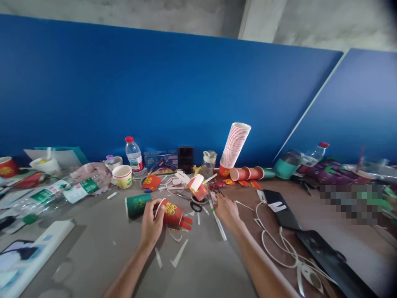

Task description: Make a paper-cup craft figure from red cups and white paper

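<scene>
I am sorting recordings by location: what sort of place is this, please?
Probably a workspace used for crafts: a blue partition, a stack of paper cups and white paper scraps.

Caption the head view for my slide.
Left hand holding a red paper cup beside a green cup, right hand near a long white strip on a cluttered table.

Left of held cup [170, 212], sideways cup [136, 206]; behind, jar [208, 167] left of cup stack [235, 145].

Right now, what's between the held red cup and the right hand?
Head view: a black loop, white paper scraps and a long white strip.
</scene>
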Demonstrator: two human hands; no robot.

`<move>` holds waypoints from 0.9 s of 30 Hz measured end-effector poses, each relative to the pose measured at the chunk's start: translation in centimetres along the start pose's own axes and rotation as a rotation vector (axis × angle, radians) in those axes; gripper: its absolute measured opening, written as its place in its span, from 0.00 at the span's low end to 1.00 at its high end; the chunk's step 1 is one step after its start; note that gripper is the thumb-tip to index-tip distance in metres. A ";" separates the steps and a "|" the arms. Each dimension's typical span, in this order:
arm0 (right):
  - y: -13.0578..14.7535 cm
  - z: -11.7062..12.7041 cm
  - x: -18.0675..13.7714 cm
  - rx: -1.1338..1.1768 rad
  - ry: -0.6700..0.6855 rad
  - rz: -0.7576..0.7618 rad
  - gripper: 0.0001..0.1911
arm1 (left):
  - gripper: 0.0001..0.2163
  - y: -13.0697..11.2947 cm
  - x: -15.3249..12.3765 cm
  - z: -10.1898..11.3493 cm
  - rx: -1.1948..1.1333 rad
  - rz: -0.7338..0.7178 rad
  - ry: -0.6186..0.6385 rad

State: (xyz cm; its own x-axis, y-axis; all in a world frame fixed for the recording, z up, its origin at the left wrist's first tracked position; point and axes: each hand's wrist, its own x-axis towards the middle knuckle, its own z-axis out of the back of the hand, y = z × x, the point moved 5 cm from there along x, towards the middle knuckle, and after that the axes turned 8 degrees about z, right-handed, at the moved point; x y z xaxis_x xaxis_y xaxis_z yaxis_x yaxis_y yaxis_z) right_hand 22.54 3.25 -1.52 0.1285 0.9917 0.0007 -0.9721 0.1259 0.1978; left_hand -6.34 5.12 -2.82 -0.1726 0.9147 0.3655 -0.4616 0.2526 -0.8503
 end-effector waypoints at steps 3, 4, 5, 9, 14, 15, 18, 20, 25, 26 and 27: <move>0.0 -0.1 0.1 0.022 0.009 -0.006 0.15 | 0.13 -0.3 -0.1 0.0 0.009 0.001 -0.010; 0.0 -0.1 0.2 0.022 0.004 -0.004 0.15 | 0.13 -0.4 -0.1 0.0 0.017 -0.002 -0.011; 0.0 -0.1 0.3 0.021 -0.004 -0.001 0.15 | 0.13 -0.5 -0.2 0.0 0.023 -0.004 -0.011; -0.1 -0.4 0.7 0.029 -0.030 0.017 0.12 | 0.13 -0.5 -0.1 -0.2 0.021 0.004 0.012; 0.3 -0.5 1.0 0.048 -0.065 0.040 0.12 | 0.12 -0.2 -0.2 -0.5 0.016 0.037 0.059; 0.5 -0.5 1.0 0.050 -0.085 0.048 0.13 | 0.12 -0.2 -0.3 -0.5 0.017 0.037 0.065; 1.2 -0.4 1.0 0.052 -0.128 0.106 0.14 | 0.12 -0.3 -0.3 -0.5 0.019 0.022 0.069; 1.7 -0.9 1.0 0.052 -0.121 0.152 0.12 | 0.12 -0.5 -0.3 -0.4 0.024 -0.003 0.059; 2.1 -1.8 1.0 0.075 -0.163 0.224 0.10 | 0.11 -1.1 -0.2 0.0 0.064 -0.102 0.004; 2.1 -1.9 1.0 0.088 -0.184 0.236 0.09 | 0.10 -1.2 -0.2 0.1 0.070 -0.114 -0.006; 2.0 -1.8 1.0 0.108 -0.203 0.248 0.08 | 0.10 -1.2 -0.2 0.1 0.075 -0.122 -0.016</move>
State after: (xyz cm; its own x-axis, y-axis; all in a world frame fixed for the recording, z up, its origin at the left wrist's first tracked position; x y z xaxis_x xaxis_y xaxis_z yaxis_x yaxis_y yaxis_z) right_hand 20.32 4.51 -2.91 -0.0627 0.9649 0.2549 -0.9538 -0.1332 0.2695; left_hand -5.83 4.64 -1.83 -0.1248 0.8732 0.4712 -0.5439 0.3370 -0.7685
